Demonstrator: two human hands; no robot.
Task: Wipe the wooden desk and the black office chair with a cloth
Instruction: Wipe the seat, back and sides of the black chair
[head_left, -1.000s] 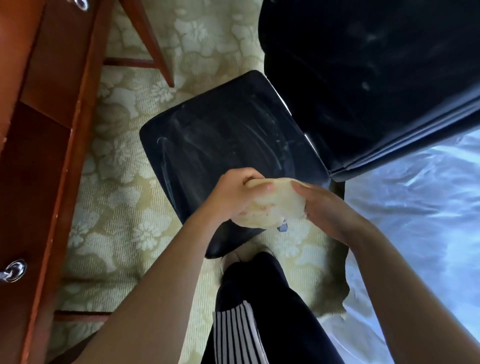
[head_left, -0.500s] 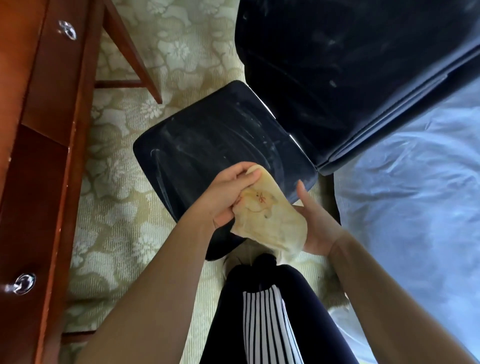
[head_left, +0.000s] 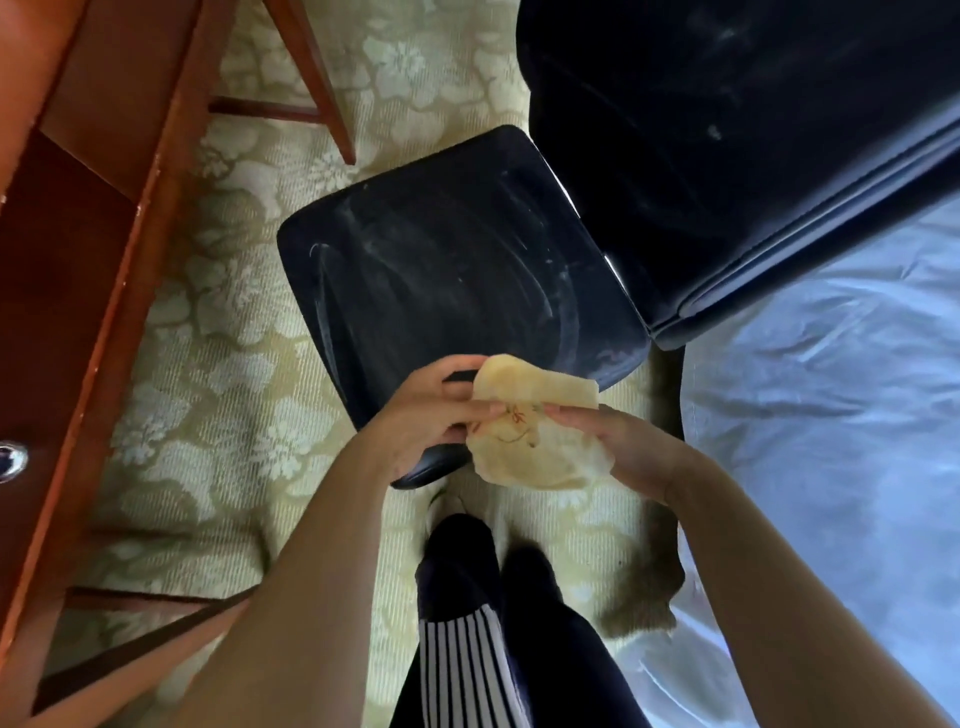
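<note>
Left hand (head_left: 421, 421) and right hand (head_left: 634, 452) fingers (head_left: 569, 415) pinch the cloth (head_left: 540, 452) over the seat's (head_left: 452, 270) six o'clock edge; expose a clean face (dusty streaks show).

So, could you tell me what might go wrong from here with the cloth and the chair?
1. The cloth bears brownish marks, and the chair seat shows pale streaks; wiping may smear rather than lift them.
2. The left hand and right hand hold the cloth above the seat's front edge; if it slips, it may land on the carpet and pick up lint.
3. The backrest also has faint smudges that could be missed.
</note>
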